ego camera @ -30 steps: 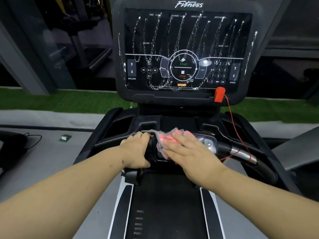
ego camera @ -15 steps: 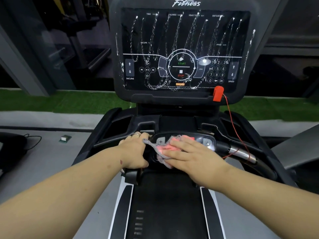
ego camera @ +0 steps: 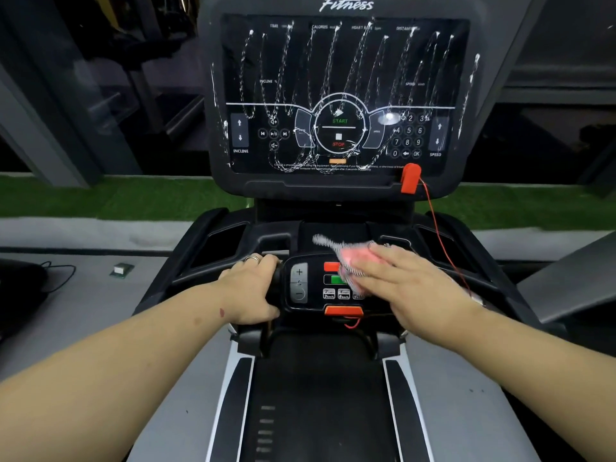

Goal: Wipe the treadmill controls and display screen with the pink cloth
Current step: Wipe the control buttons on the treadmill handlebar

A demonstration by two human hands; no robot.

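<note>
The right hand (ego camera: pixel 396 288) lies flat, fingers spread and nearly straight, pressing the pink cloth (ego camera: pixel 353 258) onto the right part of the small control panel (ego camera: pixel 311 288) at the middle of the frame; it presses the cloth rather than gripping it. The cloth is blurred, and one checked corner sticks out toward the upper left of the hand. To the left of the cloth the panel's buttons show bare: a plus and minus rocker, a red and a green button partly under the cloth's edge, small speed keys below them, and an orange tab (ego camera: pixel 343 310) at the panel's lower edge. The left hand (ego camera: pixel 253 291) is curled closed around the dark handlebar (ego camera: pixel 276 288) just left of the panel, a ring (ego camera: pixel 252 258) on one finger. Above, filling the upper middle of the frame, the display screen (ego camera: pixel 340 95) stands upright, streaked all over with white zigzag lines. A red safety clip (ego camera: pixel 410 178) sits at the screen's lower right corner, its thin red cord (ego camera: pixel 440 235) running down past the right hand. The belt (ego camera: pixel 320 395) fills the bottom centre between both forearms.
</note>
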